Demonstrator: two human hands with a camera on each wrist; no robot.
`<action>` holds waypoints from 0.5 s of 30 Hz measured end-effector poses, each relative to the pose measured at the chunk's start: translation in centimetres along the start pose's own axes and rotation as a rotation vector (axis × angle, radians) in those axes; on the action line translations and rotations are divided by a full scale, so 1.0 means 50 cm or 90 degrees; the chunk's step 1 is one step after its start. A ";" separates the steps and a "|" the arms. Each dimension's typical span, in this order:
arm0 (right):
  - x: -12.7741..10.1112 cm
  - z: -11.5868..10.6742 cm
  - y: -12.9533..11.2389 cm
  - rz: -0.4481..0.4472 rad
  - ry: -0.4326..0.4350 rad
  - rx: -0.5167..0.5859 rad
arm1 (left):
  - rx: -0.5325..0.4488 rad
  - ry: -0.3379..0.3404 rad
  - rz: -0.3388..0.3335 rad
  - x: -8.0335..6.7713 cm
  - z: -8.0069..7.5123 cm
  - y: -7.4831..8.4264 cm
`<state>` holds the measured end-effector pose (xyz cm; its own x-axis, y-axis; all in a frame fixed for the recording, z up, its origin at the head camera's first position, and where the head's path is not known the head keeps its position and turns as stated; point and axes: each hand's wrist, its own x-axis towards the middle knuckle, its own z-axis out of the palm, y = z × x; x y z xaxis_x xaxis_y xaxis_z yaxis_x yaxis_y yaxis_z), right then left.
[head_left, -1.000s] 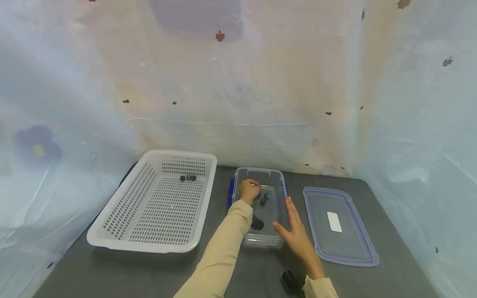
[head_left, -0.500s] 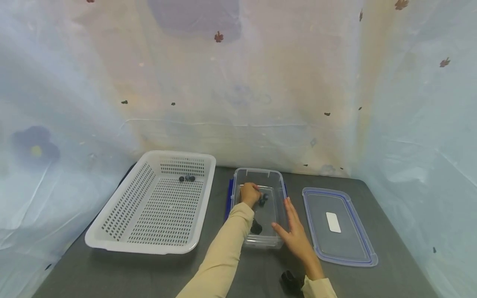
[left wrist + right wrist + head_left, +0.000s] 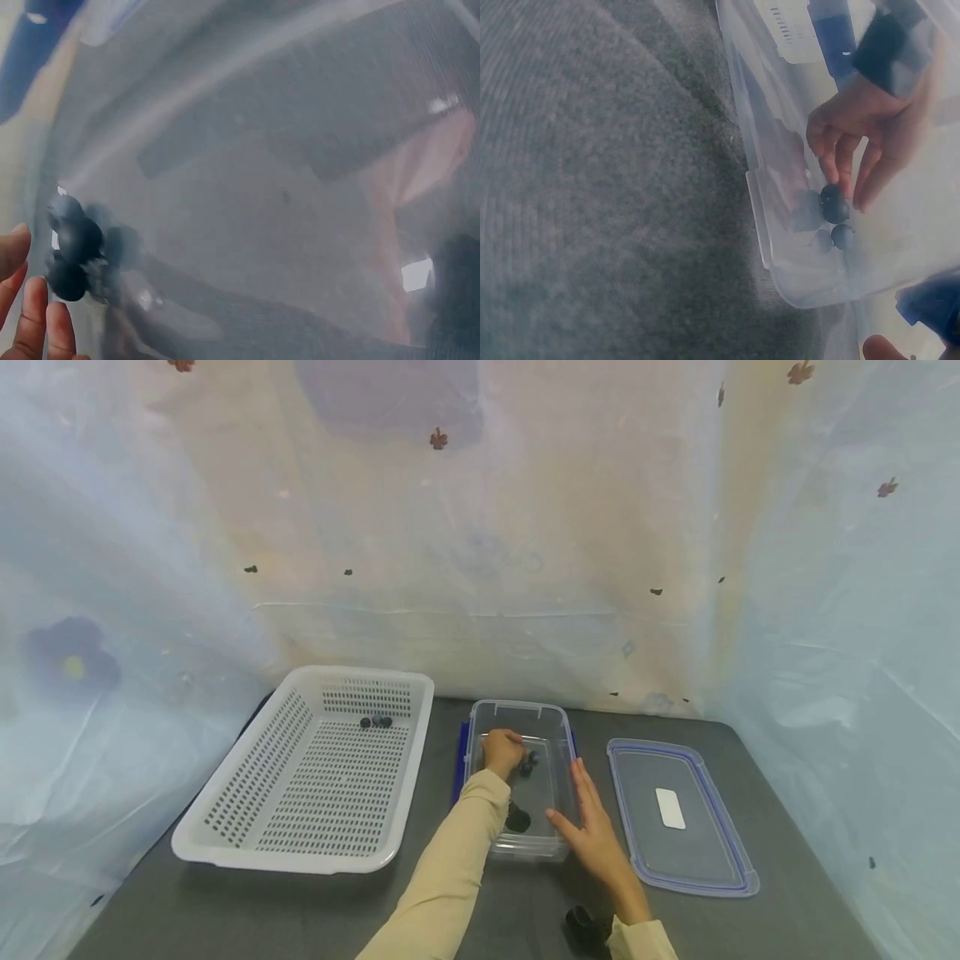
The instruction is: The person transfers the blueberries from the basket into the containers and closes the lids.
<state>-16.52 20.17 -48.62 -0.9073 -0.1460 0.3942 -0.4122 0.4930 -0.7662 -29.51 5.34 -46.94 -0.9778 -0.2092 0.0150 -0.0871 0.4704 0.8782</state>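
Observation:
A clear plastic container (image 3: 557, 727) stands on the grey table. My left hand (image 3: 512, 758) reaches inside it. Its fingers curl down onto a small cluster of dark blueberries (image 3: 528, 766). In the right wrist view the fingertips (image 3: 847, 184) close on the top blueberry (image 3: 834, 204). In the left wrist view the blueberries (image 3: 73, 244) lie right beside my fingertips (image 3: 34, 307). My right hand (image 3: 581, 814) lies flat and open against the container's right wall, holding nothing.
A white perforated basket (image 3: 225, 827) sits to the left, with a few blueberries (image 3: 376, 722) at its far end. The container's blue-rimmed lid (image 3: 678, 814) lies flat on the right. Pale sheeting encloses the table on three sides.
My left hand has shifted slightly nearer and right, onto the blueberry cluster. The right hand has stayed against the container.

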 end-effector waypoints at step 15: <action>0.000 0.002 0.003 -0.002 0.005 -0.003 | -0.107 -0.072 0.001 0.012 -0.040 0.062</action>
<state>-16.59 20.17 -48.82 -0.9055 -0.1412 0.4002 -0.4145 0.4967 -0.7625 -29.99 4.98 -43.26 -0.9938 -0.1070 -0.0294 -0.0623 0.3187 0.9458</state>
